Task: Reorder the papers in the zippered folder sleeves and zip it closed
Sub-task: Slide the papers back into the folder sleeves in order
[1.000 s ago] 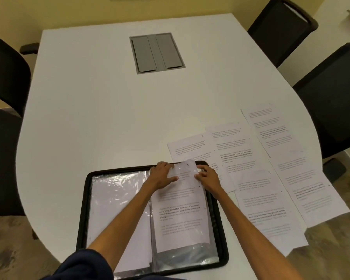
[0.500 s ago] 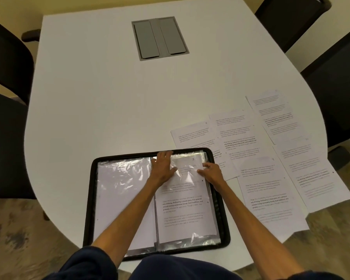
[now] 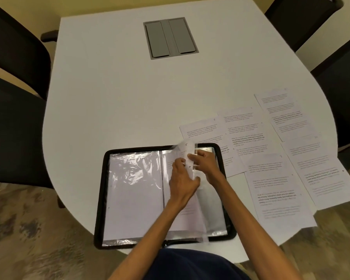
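Zippered folder [image 3: 100,199], black-edged, is lying open and flat at the near edge of the white worktop [image 3: 119,102], its spine running straight away from the person. The left hand [image 3: 182,179] is closing its grip on the raised edge of a clear sleeve [image 3: 202,201], thumb against fingers, and the right hand [image 3: 206,163] is pinching the same sleeve near its top. A sheet [image 3: 187,148] inside is showing a handwritten "5". Crinkled glossy plastic is covering the left page. Printed loose papers [image 3: 271,188] are fanning out rightward, one marked "6".
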`<move>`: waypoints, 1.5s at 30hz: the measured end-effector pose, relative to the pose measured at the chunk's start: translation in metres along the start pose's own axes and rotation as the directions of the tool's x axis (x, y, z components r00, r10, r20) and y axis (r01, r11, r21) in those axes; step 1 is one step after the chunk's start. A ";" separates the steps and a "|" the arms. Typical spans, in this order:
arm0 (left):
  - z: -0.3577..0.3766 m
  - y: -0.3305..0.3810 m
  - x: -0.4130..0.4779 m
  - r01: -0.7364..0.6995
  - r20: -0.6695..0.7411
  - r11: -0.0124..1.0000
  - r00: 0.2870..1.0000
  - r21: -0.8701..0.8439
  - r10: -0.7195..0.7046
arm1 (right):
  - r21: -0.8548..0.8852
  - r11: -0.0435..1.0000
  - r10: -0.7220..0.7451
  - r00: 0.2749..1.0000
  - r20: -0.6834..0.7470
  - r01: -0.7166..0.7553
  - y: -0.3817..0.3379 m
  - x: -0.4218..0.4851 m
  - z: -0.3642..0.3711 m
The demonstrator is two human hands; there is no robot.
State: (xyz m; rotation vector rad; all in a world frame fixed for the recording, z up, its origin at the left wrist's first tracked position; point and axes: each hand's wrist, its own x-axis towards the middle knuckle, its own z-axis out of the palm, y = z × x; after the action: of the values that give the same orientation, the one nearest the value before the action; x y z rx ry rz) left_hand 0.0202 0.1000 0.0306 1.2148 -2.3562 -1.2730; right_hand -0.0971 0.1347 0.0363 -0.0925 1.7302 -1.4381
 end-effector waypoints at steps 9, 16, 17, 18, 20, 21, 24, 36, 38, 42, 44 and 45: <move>-0.090 -0.045 0.000 0.001 -0.171 0.987 0.985 -0.162 -0.029 | 0.165 0.986 -0.043 0.998 0.034 0.037 0.026 -0.022 0.057; -0.144 -0.085 0.001 0.013 -0.273 0.994 0.961 -0.110 -0.043 | -0.294 0.920 -0.218 0.962 0.165 0.259 0.064 -0.029 0.105; -0.149 -0.092 0.002 0.017 -0.285 0.995 0.958 -0.096 -0.044 | -0.339 0.897 -0.228 0.954 0.196 0.284 0.069 -0.029 0.111; -0.154 -0.099 0.002 0.026 -0.298 0.997 0.953 -0.076 -0.047 | -0.378 0.872 -0.238 0.944 0.230 0.312 0.074 -0.029 0.118; -0.159 -0.116 0.001 0.056 -0.327 0.998 0.943 -0.034 -0.064 | -0.438 0.825 -0.230 0.920 0.319 0.358 0.084 -0.028 0.130; -0.161 -0.125 0.000 0.072 -0.336 0.997 0.939 -0.017 -0.074 | -0.467 0.801 -0.212 0.907 0.363 0.374 0.089 -0.027 0.135; -0.158 -0.147 -0.007 0.073 -0.332 0.996 0.942 0.053 -0.051 | -0.570 0.725 -0.111 0.882 0.458 0.387 0.100 -0.029 0.144; -0.079 -0.137 -0.028 0.034 -0.115 0.978 0.993 0.205 -0.010 | -0.452 0.854 -0.153 0.956 0.252 0.256 0.095 -0.015 0.083; -0.069 -0.125 -0.019 0.017 -0.085 0.983 0.996 0.181 -0.002 | -0.408 0.882 -0.181 0.969 0.170 0.237 0.081 -0.011 0.062; -0.049 -0.094 0.006 -0.015 -0.062 0.989 0.998 0.144 0.024 | -0.351 0.911 -0.223 0.975 0.024 0.217 0.058 0.000 0.016; -0.039 -0.078 0.020 -0.021 -0.053 0.992 0.998 0.121 0.027 | -0.342 0.916 -0.232 0.972 -0.028 0.209 0.047 0.007 -0.005; -0.034 -0.071 0.026 -0.021 -0.051 0.993 0.998 0.114 0.027 | -0.338 0.919 -0.234 0.971 -0.049 0.204 0.041 0.011 -0.015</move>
State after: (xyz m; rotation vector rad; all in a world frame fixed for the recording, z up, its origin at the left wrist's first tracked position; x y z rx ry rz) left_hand 0.0615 0.0390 -0.0082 1.2327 -2.4269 -1.0998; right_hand -0.0956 0.1541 -0.0043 -0.4218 2.0771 -1.3085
